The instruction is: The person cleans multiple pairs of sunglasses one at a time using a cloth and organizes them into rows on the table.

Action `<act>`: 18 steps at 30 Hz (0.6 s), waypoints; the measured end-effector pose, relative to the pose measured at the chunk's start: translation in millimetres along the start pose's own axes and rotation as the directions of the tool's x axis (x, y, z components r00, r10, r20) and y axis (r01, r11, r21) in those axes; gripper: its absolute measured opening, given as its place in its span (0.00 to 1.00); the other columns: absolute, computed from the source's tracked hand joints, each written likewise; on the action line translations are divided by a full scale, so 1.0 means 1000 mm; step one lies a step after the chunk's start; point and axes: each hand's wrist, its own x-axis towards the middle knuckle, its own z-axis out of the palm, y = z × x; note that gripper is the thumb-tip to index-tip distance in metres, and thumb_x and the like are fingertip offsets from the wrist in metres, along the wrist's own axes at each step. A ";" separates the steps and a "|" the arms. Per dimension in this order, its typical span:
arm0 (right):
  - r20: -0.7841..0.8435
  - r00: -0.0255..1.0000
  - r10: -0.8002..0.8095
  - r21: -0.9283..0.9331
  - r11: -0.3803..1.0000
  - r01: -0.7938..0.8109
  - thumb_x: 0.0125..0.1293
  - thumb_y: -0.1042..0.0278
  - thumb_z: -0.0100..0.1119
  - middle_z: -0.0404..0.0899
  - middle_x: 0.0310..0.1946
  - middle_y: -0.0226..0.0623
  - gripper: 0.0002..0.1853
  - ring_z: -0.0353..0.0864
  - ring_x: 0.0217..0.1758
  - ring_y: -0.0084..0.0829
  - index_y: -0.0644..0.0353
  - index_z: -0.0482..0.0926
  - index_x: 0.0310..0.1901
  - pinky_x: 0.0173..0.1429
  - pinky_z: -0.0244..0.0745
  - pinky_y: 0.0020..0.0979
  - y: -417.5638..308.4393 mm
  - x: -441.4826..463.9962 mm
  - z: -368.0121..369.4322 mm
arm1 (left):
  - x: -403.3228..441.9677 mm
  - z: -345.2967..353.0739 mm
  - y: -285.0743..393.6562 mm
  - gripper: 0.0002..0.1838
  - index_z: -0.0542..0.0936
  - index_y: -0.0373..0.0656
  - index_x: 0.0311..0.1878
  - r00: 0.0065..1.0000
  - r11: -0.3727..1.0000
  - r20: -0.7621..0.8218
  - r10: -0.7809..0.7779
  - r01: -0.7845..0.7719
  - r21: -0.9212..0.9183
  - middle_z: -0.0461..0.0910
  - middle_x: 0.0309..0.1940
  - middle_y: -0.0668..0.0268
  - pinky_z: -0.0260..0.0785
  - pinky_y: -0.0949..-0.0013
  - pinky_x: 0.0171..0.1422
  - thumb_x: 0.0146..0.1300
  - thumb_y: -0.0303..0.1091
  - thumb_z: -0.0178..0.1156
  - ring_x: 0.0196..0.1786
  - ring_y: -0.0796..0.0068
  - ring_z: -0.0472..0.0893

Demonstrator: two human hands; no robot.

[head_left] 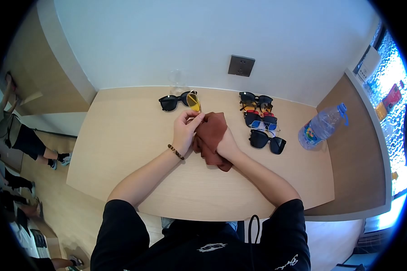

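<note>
My left hand (184, 134), with a beaded bracelet at the wrist, pinches a pair of yellow-tinted glasses (193, 100) above the table. Wrapped over the fingers of my right hand (229, 145) is a reddish-brown cloth (211, 131), held close against the left hand and the glasses. The right fingertips and part of the glasses are hidden by the cloth. Just behind the yellow lens lies a pair of black sunglasses (169, 103). To the right, several more pairs form a column, with dark sunglasses (267, 141) nearest me.
A clear plastic bottle with a blue cap (315, 129) stands at the right of the wooden table (117, 149). Beyond it rises a side panel (355, 149). A socket (241, 66) is on the back wall. Other people (29, 142) are on the left.
</note>
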 end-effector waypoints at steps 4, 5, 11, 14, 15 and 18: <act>-0.290 0.895 -0.339 0.104 0.918 0.382 0.66 0.70 0.63 0.81 0.43 0.39 0.15 0.82 0.47 0.29 0.64 0.76 0.52 0.52 0.77 0.31 0.082 0.019 0.016 | -0.009 0.009 -0.002 0.14 0.76 0.37 0.51 0.999 0.995 -0.012 -0.034 0.033 -0.089 0.81 0.43 0.66 0.75 0.76 0.46 0.70 0.34 0.66 0.45 0.81 0.81; -0.332 0.853 -0.403 0.109 0.881 0.459 0.65 0.72 0.64 0.81 0.43 0.38 0.15 0.81 0.47 0.30 0.63 0.76 0.52 0.53 0.77 0.32 0.092 0.023 0.015 | -0.011 0.012 -0.002 0.15 0.75 0.37 0.52 1.000 0.997 -0.031 -0.006 0.004 -0.081 0.81 0.43 0.66 0.75 0.78 0.44 0.71 0.34 0.66 0.45 0.81 0.81; -0.325 0.936 -0.136 0.487 0.824 0.289 0.65 0.75 0.63 0.81 0.43 0.34 0.15 0.80 0.47 0.26 0.65 0.76 0.52 0.54 0.76 0.29 0.086 0.027 -0.003 | 0.007 -0.006 0.019 0.21 0.69 0.41 0.62 0.997 0.996 0.039 -0.073 0.071 0.061 0.78 0.48 0.63 0.81 0.74 0.44 0.73 0.37 0.61 0.47 0.73 0.83; -0.345 0.860 -0.376 0.035 0.910 0.412 0.67 0.73 0.64 0.84 0.45 0.36 0.12 0.81 0.48 0.25 0.66 0.79 0.50 0.54 0.77 0.28 0.101 0.043 -0.018 | 0.019 -0.023 0.027 0.23 0.67 0.41 0.67 0.991 0.985 0.132 -0.029 0.006 0.173 0.77 0.51 0.62 0.84 0.67 0.47 0.72 0.33 0.59 0.49 0.71 0.83; -0.347 0.859 -0.376 0.035 0.910 0.413 0.67 0.73 0.64 0.84 0.45 0.36 0.12 0.81 0.48 0.25 0.66 0.79 0.50 0.54 0.77 0.28 0.095 0.040 -0.019 | 0.020 -0.025 0.029 0.25 0.67 0.42 0.68 0.985 0.981 0.171 -0.004 -0.029 0.194 0.77 0.51 0.62 0.84 0.66 0.47 0.70 0.31 0.60 0.50 0.72 0.82; -0.341 0.925 -0.165 0.213 0.945 0.247 0.66 0.72 0.64 0.85 0.43 0.38 0.11 0.83 0.46 0.28 0.66 0.80 0.48 0.53 0.78 0.28 0.078 0.028 -0.019 | 0.017 -0.020 0.046 0.32 0.66 0.43 0.71 0.964 0.972 0.265 0.034 -0.093 0.216 0.76 0.52 0.64 0.82 0.67 0.50 0.65 0.28 0.66 0.51 0.72 0.82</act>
